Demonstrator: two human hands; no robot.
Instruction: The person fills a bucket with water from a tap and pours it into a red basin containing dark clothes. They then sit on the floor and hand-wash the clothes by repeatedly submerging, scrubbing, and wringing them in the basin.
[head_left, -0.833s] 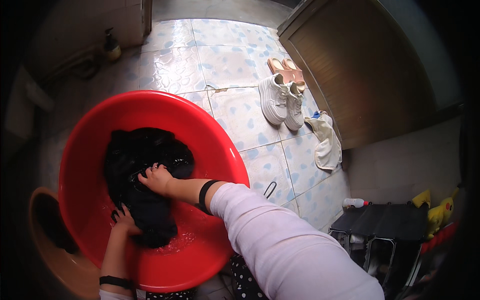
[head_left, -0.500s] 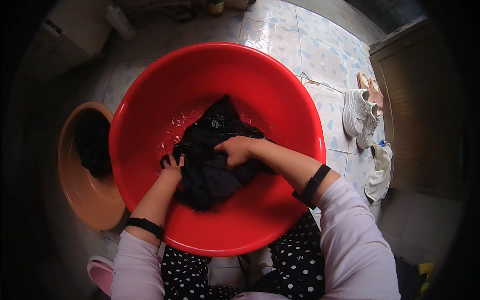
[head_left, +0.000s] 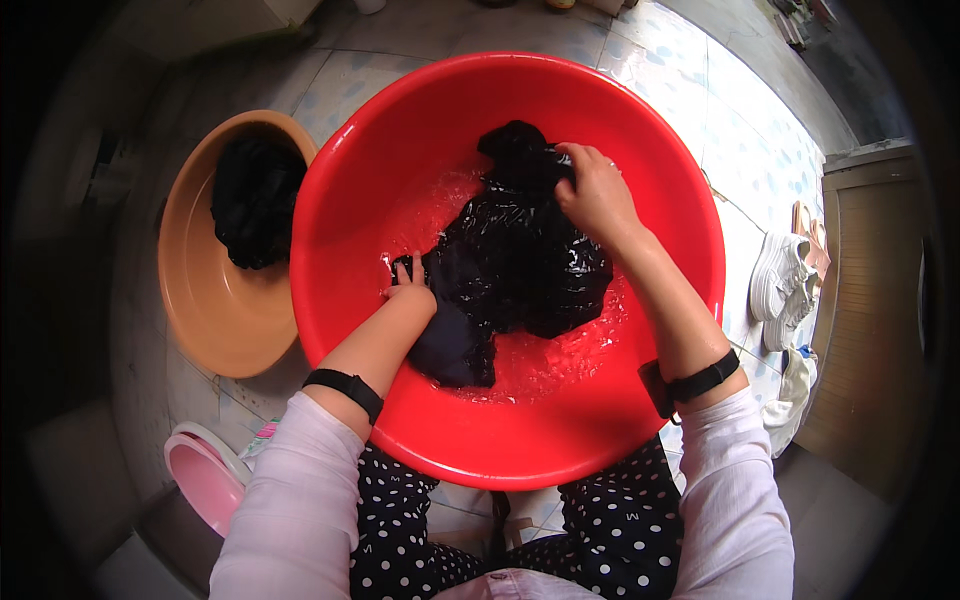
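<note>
Inside a big red basin (head_left: 340,190), a wet black garment (head_left: 500,250) is spread in shallow water. At the far right part of the cloth, my right hand (head_left: 600,195) has its fingers and thumb closed on a fold. My left hand (head_left: 410,288) rests at the garment's left edge, its visible fingers stretched and apart against the cloth. Part of that hand is hidden behind its own wrist. A smooth dark panel of the garment (head_left: 455,345) lies near the left forearm.
Left of the red basin stands an orange basin (head_left: 225,330) holding a dark bundle of cloth (head_left: 258,200). A pink basin (head_left: 205,480) is at the lower left. White sneakers (head_left: 780,280) and a white cloth (head_left: 793,395) are by the wooden door (head_left: 870,310) on the right.
My right hand has moved away from me, drawing a part of the garment toward the basin's far side. The cloth is more spread out. The whole view has shifted.
</note>
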